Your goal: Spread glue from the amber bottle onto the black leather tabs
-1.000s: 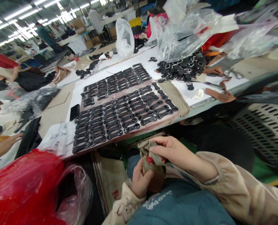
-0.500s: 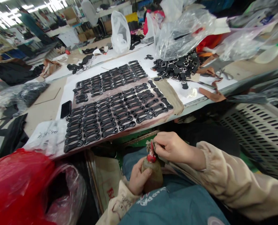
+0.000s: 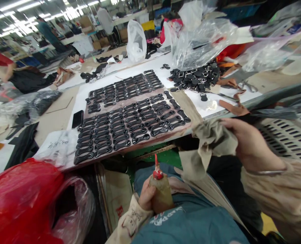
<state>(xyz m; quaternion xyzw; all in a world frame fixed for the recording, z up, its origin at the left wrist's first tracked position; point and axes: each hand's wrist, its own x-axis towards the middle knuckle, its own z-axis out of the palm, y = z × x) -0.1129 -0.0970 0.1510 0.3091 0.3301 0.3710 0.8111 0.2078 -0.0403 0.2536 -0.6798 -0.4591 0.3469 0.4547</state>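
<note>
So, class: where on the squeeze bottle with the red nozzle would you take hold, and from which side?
Grip the squeeze bottle around its wide body, coming from its left as the left hand does. It stands upright, and its red nozzle is too thin.

Near table edge crowded: board [image 3: 165, 137] packed with black pieces [image 3: 130, 118]. Phone [image 3: 77, 119] just left of board. Far right, black pile [image 3: 196, 76] under plastic bags [image 3: 203, 37]. Bare strip right of board around white scrap [image 3: 211, 105]. Red bag [image 3: 25, 200] blocks near left.

Bright overhead strip lights, glare on plastic, bowed blurry edges, sharp centre.
</note>
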